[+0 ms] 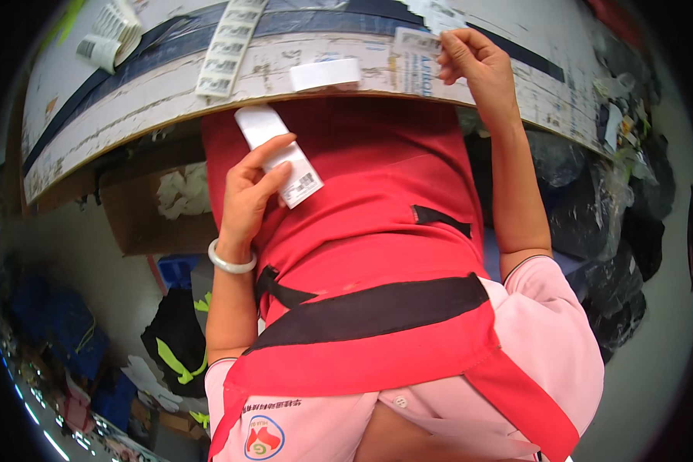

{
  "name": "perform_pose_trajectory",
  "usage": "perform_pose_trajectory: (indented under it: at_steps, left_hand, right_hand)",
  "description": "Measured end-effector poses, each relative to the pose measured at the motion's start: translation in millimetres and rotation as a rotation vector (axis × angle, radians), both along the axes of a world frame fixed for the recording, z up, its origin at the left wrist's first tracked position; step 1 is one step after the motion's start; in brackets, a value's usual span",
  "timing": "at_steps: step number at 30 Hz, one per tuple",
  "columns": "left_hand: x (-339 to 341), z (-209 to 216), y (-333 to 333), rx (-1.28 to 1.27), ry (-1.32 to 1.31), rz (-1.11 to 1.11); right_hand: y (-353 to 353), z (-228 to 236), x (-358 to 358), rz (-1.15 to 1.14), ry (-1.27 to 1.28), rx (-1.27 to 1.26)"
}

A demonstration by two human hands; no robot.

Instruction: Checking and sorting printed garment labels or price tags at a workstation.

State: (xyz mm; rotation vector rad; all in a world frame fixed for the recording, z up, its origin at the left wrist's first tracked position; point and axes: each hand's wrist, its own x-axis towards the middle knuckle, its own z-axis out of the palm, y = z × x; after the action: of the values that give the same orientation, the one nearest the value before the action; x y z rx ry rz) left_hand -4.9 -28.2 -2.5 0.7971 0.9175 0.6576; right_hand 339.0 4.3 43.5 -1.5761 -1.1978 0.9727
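Fingers (268, 150) of the left hand (241, 202) grasp a white label strip (302, 183), thumb and forefinger laid across its face. The strip slants in front of the red apron (369, 165), below the near edge of the worktop (158, 88); its upper end points toward that edge, and its lower end, marked with black print, leans to the right. A pale bracelet (232, 259) circles the left wrist.

Over the right part of the worktop, the right hand (481, 69) is raised with its fingers bent and the thumb close to the forefinger. Its fingertips are at the right side of a clear packet (414, 58) with blue print; whether they pinch it cannot be told.

Between the two hands, a small white block (325, 75) lies near the worktop's front edge. Left of it, a long printed label row (227, 58) runs away from the edge, and farther left sits a curled bundle of labels (114, 35). Below the worktop on the left, an open cardboard box (133, 219) holds crumpled white paper (183, 191). Dark plastic bags (593, 219) are heaped on the right.
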Motion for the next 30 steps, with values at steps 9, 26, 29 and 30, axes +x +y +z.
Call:
perform_pose_trajectory:
  at_steps: [9, 26, 29, 30]
  left_hand:
    - [8, -5, 1, -0.049, -0.095, 0.081]
    - [6, -2, -2, 0.113, -0.098, 0.098]
    - [1, -7, -7, 0.114, 0.059, -0.028]
    - [0, -9, -7, 0.114, 0.059, -0.023]
  right_hand:
    - [-7, -36, 69, -0.21, -0.737, -0.247]
    - [-38, -21, -130, 0.539, 0.36, -0.438]
    - [-40, -29, -130, 0.572, 0.329, -0.442]
    - [-40, -30, -130, 0.593, 0.299, -0.441]
